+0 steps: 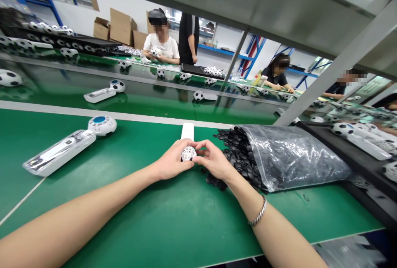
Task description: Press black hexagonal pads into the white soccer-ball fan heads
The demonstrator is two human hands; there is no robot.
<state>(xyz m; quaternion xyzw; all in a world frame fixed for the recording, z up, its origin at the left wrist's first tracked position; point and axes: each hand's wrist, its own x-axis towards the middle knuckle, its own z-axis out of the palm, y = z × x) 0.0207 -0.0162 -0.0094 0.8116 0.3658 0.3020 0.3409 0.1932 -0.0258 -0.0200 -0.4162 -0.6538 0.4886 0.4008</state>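
Together, two hands (193, 158), one white ball (188, 153), one bag (297, 158)

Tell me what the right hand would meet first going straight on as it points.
Most likely the white netted ball in the left hand; the right hand seems to touch it, though depth is hard to judge.

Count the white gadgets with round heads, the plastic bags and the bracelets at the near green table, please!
White gadgets: 2 (the lying gadget and the held gadget, between the left hand and right hand)
Clear plastic bag: 1
Bracelet: 1
Total: 4
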